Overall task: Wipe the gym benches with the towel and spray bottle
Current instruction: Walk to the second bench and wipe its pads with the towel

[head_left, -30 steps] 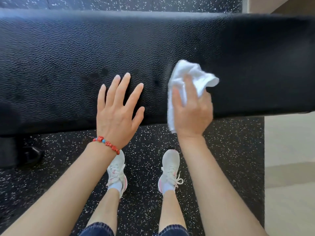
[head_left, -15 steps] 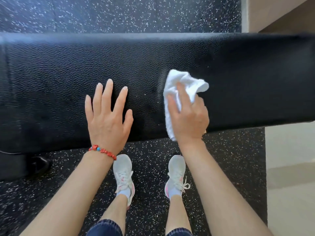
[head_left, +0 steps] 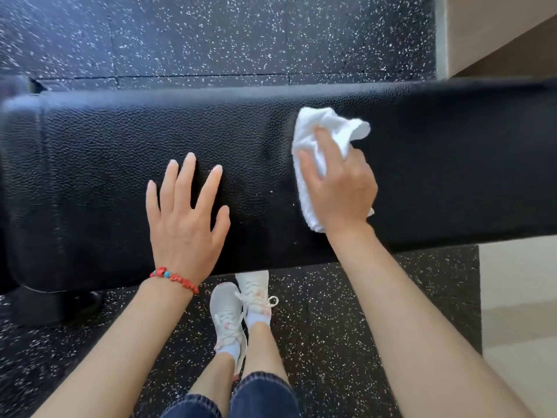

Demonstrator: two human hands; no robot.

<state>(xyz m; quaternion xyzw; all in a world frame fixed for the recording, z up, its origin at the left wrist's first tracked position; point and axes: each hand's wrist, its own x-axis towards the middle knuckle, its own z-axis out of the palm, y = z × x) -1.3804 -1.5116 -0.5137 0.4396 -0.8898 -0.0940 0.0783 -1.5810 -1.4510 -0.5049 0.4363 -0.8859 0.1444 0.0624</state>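
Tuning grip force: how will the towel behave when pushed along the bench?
Towel looks floppy: it bunches under the right hand. Probably light, a loose corner sticks up. Likely drags rather than slides on the pebbled bench.

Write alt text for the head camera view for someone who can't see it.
Seen from above, a person's right hand presses a crumpled white towel onto a black padded gym bench, while the left hand, wearing a red bead bracelet, rests flat with fingers spread. White sneakers stand on speckled rubber flooring below.

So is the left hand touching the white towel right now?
Apart. The head view shows the left hand flat on the bench, with bare black padding between it and the towel.
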